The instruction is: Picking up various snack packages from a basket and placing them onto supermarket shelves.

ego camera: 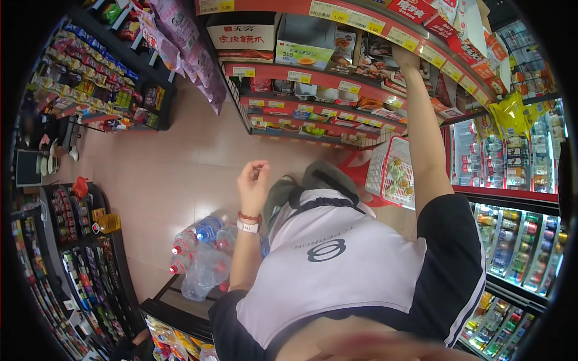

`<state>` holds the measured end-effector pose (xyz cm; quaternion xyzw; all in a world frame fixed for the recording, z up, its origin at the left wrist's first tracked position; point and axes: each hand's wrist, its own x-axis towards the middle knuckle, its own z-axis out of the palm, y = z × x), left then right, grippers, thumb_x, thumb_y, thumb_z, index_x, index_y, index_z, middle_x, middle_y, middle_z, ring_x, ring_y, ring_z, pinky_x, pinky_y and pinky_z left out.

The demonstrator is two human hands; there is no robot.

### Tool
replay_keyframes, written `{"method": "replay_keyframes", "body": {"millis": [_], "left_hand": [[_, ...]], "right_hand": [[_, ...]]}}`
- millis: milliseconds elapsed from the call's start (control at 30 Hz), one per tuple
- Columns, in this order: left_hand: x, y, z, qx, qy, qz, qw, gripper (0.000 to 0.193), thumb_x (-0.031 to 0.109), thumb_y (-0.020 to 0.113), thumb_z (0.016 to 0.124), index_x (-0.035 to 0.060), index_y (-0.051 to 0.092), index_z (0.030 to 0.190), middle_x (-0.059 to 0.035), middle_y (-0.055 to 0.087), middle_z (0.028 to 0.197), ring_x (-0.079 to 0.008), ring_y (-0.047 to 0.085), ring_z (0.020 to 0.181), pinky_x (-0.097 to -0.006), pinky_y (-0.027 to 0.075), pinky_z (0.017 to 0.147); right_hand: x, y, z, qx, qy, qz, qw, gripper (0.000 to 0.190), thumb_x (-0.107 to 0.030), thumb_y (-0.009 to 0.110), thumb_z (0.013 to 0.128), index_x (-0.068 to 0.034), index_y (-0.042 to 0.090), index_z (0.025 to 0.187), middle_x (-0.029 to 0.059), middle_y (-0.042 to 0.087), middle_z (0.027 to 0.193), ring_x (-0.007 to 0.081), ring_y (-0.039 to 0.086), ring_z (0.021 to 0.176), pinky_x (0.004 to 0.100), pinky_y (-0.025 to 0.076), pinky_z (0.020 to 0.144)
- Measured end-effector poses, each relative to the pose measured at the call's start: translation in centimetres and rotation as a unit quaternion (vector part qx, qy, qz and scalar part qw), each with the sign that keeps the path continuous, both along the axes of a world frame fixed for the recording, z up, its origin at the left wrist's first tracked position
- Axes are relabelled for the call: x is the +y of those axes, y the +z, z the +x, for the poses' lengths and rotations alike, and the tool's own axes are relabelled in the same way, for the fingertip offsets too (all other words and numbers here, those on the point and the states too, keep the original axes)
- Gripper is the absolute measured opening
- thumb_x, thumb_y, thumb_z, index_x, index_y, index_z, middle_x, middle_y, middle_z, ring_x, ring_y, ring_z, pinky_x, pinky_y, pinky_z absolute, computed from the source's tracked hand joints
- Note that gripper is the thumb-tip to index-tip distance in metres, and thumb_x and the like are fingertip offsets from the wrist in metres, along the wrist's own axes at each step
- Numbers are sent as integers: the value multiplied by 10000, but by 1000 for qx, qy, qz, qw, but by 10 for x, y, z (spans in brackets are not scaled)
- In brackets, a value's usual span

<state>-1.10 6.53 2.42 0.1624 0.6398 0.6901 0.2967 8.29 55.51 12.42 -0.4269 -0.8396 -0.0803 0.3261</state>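
Note:
My right hand (pixel 405 57) reaches into a red-edged snack shelf (pixel 311 74), among packaged snacks just under the upper shelf's price strip. Its fingers are hidden in there, so its grip cannot be told. Near it lie dark snack packets (pixel 377 49); a green and white display box (pixel 301 50) and a white display box (pixel 242 34) stand farther left. My left hand (pixel 254 178) is raised over the floor with its fingers curled and nothing visible in them. A pale watch and a red beaded bracelet (pixel 249 217) circle that wrist.
A white and red plastic basket (pixel 397 176) with small wrapped items is below my right forearm. Large water bottles (pixel 184 241) stand at lower left. Drink coolers (pixel 503 194) line the right, and shelves of packaged goods (pixel 86 81) the left. Part of another person shows at lower left.

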Motion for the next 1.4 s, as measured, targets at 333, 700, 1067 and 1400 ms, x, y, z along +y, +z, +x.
{"method": "replay_keyframes", "body": {"millis": [333, 700, 1067, 1400], "left_hand": [[25, -16, 3, -24, -23, -23, 999, 123, 60, 602, 880, -16, 609, 976, -21, 599, 838, -71, 559, 742, -217, 478, 663], [144, 3, 56, 62, -267, -97, 957, 125, 59, 595, 881, -20, 606, 977, -50, 613, 880, -93, 568, 767, -245, 486, 666], [277, -35, 234, 99, -505, -162, 842, 117, 56, 593, 884, 8, 599, 990, -11, 594, 851, -71, 547, 767, -218, 459, 673], [449, -236, 450, 498, -678, -156, 519, 666, 202, 713, 721, 114, 414, 1310, -241, 398, 1287, -429, 408, 1158, -481, 409, 922]], "right_hand": [[-42, -8, -1, -275, 78, -98, 953, 536, -114, 518, 831, -59, 402, 1352, 236, 502, 1268, 340, 500, 1173, 392, 404, 988], [-114, -6, 42, -31, 215, -47, 975, 435, -218, 607, 745, -108, 544, 1162, 103, 558, 1177, 260, 540, 1069, 462, 414, 924], [-153, -186, 320, 277, 146, -234, 920, 271, -125, 609, 744, -52, 609, 1005, 142, 569, 1078, 319, 537, 1023, 434, 431, 884], [-24, -410, 569, 140, -462, -597, 641, 688, -381, 653, 774, -158, 358, 1354, 162, 195, 1449, 460, 234, 1298, 581, 348, 997]]}}
